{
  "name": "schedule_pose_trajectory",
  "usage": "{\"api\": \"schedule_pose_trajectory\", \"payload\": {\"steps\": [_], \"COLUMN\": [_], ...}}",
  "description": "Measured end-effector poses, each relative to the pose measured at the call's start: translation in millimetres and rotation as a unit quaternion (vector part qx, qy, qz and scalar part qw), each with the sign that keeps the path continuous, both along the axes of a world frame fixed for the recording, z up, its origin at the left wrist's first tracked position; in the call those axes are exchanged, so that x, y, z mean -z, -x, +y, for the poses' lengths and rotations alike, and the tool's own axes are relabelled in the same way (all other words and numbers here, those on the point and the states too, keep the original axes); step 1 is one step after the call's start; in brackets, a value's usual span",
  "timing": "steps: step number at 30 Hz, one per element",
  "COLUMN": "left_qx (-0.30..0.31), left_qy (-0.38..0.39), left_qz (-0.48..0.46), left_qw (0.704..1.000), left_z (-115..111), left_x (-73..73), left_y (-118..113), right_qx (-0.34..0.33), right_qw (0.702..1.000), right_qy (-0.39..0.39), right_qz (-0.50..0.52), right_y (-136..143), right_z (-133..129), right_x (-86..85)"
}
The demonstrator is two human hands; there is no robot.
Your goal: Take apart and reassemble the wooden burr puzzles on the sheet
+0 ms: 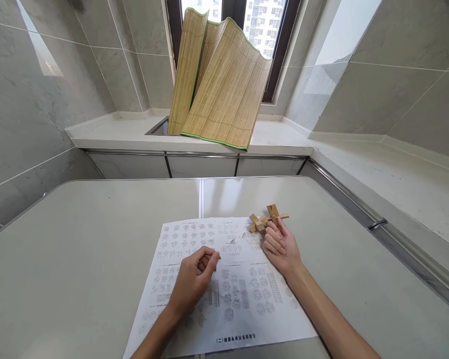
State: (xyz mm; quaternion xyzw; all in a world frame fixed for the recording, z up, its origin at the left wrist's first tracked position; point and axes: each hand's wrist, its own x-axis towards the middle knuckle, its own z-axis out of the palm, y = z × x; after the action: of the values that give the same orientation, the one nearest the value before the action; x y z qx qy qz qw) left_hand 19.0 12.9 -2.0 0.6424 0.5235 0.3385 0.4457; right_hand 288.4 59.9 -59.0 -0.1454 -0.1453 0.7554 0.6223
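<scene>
The right hand (282, 245) is resting half-curled against the wooden puzzle (264, 220) at the sheet's (224, 299) one o'clock corner. The left hand (194, 279) is curling loosely, holding nothing. Steadying the puzzle's crossed sticks squarely would likely be helping.

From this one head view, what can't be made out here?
- Wooden puzzle: how its pieces interlock is too small to tell; the right hand covers its near side.
- Left hand: the curled fingers hide whether anything is inside.
- Printed sheet: diagrams too small to read, partly under both hands, near corner cut by the bottom edge.
- Sink: mostly hidden behind the bamboo mat.
</scene>
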Motion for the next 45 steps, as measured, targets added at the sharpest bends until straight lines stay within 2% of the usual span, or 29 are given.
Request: {"api": "schedule_pose_trajectory", "payload": {"steps": [14,20,25,29,33,37,40,42,45], "left_qx": [-0.001,-0.002,-0.003,-0.003,0.000,-0.006,-0.011,0.009,0.073], "left_qy": [-0.010,-0.013,-0.011,-0.008,-0.009,-0.009,-0.032,-0.047,-0.030], "left_qz": [0.003,0.002,0.000,0.000,0.000,-0.003,-0.039,-0.072,-0.135], "left_qw": [1.000,1.000,1.000,1.000,1.000,1.000,0.999,0.996,0.988], "left_z": [0,-1,-1,0,-1,-2,-4,-5,-6], "left_x": [-2.2,-2.2,-2.1,1.3,3.5,1.8,4.0,7.2,9.9], "left_y": [-1,-1,-2,-1,0,0,2,4,6], "right_qx": [0.040,0.078,0.114,0.151,0.173,0.129,0.086,0.057,0.007], "right_qw": [0.998,0.991,0.970,0.931,0.871,0.818,0.785,0.759,0.708], "right_qy": [0.001,-0.002,-0.010,-0.022,-0.057,-0.130,-0.194,-0.240,-0.317], "right_qz": [-0.039,-0.112,-0.215,-0.330,-0.455,-0.546,-0.583,-0.602,-0.631], "right_y": [1,5,12,24,38,49,56,60,65], "right_z": [-2,-4,-8,-15,-25,-34,-41,-45,-50], "right_x": [-5.7,-10.6,-22.1,-26.7,-24.1,-21.1,-21.3,-22.6,-26.3]}}
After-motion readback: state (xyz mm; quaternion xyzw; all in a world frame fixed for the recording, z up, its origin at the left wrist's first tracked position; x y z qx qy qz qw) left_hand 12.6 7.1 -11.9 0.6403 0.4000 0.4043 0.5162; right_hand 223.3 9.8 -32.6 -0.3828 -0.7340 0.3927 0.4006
